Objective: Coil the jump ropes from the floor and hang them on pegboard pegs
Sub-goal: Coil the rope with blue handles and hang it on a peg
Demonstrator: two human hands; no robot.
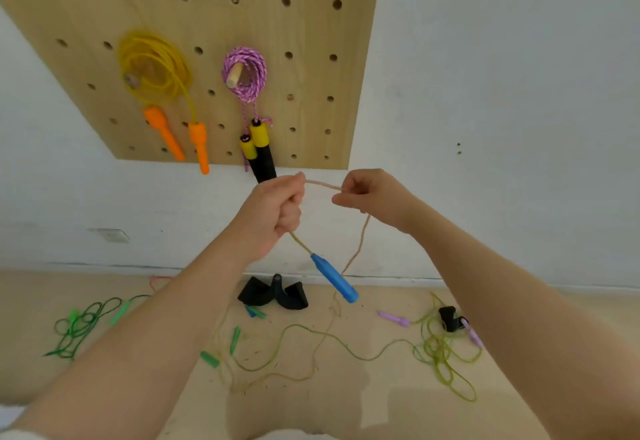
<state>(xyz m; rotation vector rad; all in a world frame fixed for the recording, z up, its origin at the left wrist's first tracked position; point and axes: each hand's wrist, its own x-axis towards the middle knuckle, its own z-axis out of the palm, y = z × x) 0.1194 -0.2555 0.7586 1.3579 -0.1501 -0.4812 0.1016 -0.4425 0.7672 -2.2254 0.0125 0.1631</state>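
Note:
A tan jump rope (323, 185) stretches between my two raised hands just below the wooden pegboard (214, 24). My left hand (277, 209) grips the rope in a fist, and its blue handle (334, 278) dangles below that fist. My right hand (367, 197) pinches the rope a short way to the right; from there the rope drops to the floor. On the pegboard hang a coiled yellow rope with orange handles (156, 65) and a coiled pink rope with yellow-black handles (246, 72).
Loose on the floor lie a green rope (86, 322) at left, a yellow-green rope (440, 349) with purple handles (393, 318) at right and green handles (209, 358) in the middle. Black strap pieces (273, 296) sit by the wall. Pegboard holes to the right are free.

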